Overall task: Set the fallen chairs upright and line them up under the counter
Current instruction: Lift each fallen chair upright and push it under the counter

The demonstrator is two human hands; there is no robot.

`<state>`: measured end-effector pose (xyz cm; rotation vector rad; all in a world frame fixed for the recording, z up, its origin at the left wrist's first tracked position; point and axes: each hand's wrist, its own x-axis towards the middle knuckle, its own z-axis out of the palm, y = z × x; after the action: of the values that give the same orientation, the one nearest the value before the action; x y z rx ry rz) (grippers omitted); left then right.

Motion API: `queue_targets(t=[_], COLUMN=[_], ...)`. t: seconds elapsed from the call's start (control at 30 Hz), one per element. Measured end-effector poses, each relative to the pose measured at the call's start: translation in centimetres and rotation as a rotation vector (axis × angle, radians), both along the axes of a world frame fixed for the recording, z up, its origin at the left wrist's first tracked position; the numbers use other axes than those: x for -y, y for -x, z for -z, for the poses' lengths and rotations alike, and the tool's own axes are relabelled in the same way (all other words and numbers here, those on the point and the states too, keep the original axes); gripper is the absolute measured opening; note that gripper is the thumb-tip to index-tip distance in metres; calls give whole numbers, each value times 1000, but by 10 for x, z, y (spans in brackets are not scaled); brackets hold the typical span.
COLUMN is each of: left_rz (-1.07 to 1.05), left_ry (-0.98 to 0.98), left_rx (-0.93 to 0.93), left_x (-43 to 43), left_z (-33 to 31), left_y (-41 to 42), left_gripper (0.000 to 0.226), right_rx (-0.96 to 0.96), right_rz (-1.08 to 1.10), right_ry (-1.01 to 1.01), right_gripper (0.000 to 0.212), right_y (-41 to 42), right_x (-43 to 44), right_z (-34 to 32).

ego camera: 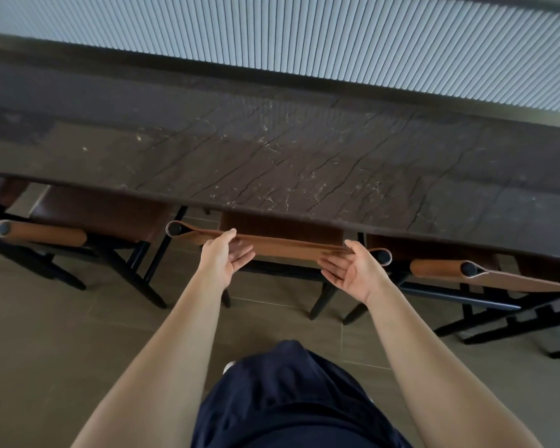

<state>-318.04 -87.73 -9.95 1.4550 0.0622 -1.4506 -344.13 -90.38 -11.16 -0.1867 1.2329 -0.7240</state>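
Note:
Three chairs with tan leather backs and black legs stand upright at the dark marble counter (272, 150). The middle chair (285, 244) has its seat tucked under the counter edge. My left hand (222, 258) is at the left part of its back strap, thumb on the top edge, fingers straight below it. My right hand (353, 268) is at the right part of the strap, palm up, fingers straight against the leather. The left chair (55, 236) and the right chair (498, 279) stand on either side, also partly under the counter.
Behind the counter runs a ribbed pale wall panel (337, 43). The floor (62, 334) is grey-brown tile. The right chair's black legs (514, 321) spread out over the floor to my right. My dark clothing fills the bottom centre.

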Motion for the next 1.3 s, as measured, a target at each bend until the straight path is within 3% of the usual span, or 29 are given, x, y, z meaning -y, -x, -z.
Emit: queue_targets(t=[0.37, 0.8, 1.07, 1.3], left_rz=[-83, -211, -348, -432], left_ry=[180, 241, 235, 228], left_rx=[132, 252, 281, 308], left_x=[-76, -240, -278, -254], left_z=[-22, -46, -54, -64], left_y=[-56, -196, -262, -325], left_gripper=[14, 18, 19, 25], right_rx=[-16, 22, 5, 28], right_rz=[-152, -311, -460, -579], right_ry=[195, 210, 215, 178], right_gripper=[33, 27, 28, 30], right_y=[-81, -244, -322, -400], right_x=[-62, -185, -198, -160], right_z=[-43, -63, -73, -71])
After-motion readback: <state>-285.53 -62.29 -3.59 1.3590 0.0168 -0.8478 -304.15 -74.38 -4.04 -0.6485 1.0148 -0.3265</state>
